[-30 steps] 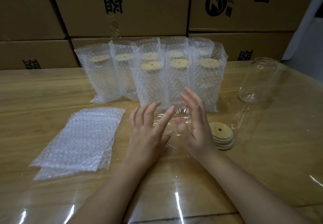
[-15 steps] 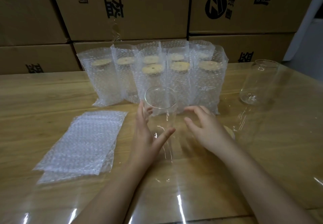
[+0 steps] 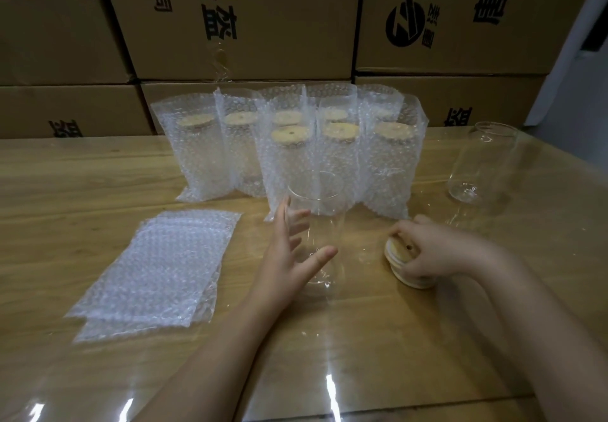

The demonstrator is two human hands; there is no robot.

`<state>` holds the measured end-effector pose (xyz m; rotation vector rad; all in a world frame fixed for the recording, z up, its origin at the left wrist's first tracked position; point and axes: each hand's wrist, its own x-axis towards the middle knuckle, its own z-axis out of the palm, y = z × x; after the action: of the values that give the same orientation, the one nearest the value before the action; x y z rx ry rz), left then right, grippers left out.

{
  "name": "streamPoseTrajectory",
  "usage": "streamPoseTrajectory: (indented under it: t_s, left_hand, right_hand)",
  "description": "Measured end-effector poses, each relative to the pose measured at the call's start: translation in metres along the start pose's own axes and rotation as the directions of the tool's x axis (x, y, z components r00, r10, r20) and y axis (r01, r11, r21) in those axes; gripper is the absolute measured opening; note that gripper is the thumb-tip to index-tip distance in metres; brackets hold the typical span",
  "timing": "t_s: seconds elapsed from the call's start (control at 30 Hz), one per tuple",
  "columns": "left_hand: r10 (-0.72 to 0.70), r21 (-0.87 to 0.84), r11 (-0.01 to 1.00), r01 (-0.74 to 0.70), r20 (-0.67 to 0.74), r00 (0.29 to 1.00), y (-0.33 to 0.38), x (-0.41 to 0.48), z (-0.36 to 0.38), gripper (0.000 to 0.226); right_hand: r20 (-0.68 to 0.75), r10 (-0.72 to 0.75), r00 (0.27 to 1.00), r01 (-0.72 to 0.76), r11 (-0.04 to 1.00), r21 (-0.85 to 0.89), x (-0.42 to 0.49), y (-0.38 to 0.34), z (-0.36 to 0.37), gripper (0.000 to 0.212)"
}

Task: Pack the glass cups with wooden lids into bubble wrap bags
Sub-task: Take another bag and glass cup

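A clear glass cup (image 3: 324, 224) stands upright on the table in front of me. My left hand (image 3: 289, 253) wraps its left side, thumb in front and fingers behind. My right hand (image 3: 431, 250) rests on a small stack of wooden lids (image 3: 403, 265) to the right of the cup, fingers pinching the top lid. A flat pile of empty bubble wrap bags (image 3: 158, 270) lies to the left. Behind the cup stand several bagged cups with wooden lids (image 3: 296, 148).
A second empty glass cup (image 3: 477, 165) stands at the far right of the wooden table (image 3: 82, 191), which has a clear glossy cover. Stacked cardboard boxes (image 3: 237, 26) form a wall behind the table.
The glass cup was raised from lying flat to upright, and my left hand stays on it. My right hand left the cup and moved right onto the lid stack.
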<state>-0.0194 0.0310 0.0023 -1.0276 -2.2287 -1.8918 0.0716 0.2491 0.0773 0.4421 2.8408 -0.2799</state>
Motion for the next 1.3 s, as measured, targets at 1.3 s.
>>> streamPoseTrajectory:
  t_s: [1.3]
  left_hand:
    - [-0.106,-0.250,0.966,0.073,-0.125,0.986,0.035,0.002,-0.012,0.076]
  right_hand:
    - [-0.704,0.036,0.710,0.692,0.151,0.706,0.030,-0.113,0.061,0.079]
